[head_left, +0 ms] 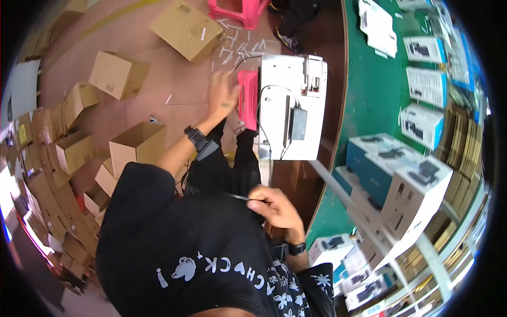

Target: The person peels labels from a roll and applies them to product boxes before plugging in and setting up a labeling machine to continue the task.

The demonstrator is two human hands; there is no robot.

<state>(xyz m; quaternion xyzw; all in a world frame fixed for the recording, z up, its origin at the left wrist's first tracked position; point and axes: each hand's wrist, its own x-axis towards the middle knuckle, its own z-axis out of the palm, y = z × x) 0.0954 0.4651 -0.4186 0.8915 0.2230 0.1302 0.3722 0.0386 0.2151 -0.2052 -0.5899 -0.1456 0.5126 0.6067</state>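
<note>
My left hand (221, 98) is stretched out over the floor, beside a pink plastic stool (247, 100). Its fingers look extended and slightly blurred, and I see nothing in them. Close to my body, my right hand (277, 208) is closed, thumb against fingers, on a thin, dark, rod-like thing (240, 197) that points left; its exact kind is unclear. A white boxy machine (280, 142) stands in front of me, against the stool. Cables run across it, and a black power adapter (298, 124) sits on it.
Open cardboard boxes (137, 142) stand at left, with a closed carton (187, 29) farther off. White paper strips (243, 50) litter the floor near another pink stool (248, 11) and a person's shoe (288, 39). At right, a green table (369, 100) bears product boxes (417, 195) behind a metal rail.
</note>
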